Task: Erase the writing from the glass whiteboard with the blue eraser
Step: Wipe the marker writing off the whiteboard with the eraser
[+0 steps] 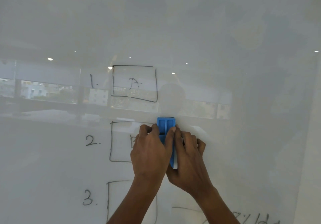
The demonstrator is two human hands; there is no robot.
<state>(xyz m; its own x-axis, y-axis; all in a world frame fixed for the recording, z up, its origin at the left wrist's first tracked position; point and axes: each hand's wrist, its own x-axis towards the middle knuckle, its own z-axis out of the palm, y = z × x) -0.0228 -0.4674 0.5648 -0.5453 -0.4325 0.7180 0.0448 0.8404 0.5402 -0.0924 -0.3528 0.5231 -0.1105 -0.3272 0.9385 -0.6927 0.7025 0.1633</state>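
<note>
The board [225, 32] fills the view, and most of its writing is not yet wiped. Taking box 2 [119, 142] as the landmark: box 1 [134, 83] stands above it with a faint letter inside, box 3 [111, 201] below it, and more scrawl [257, 218] lies low to its right.

The eraser [165, 124] sits at box 2's right edge, its long axis upright, top end level with the box's top line. Both hands close on it: the left hand [149, 152] wraps it from the box side, covering the box's right half, and the right hand [188, 156] presses from the far side, fingers curled around its edge.

The remaining ink of box 2 lies to the left of the grip, so I judge the coming stroke should run leftward, broadside on, with the left hand leading.
</note>
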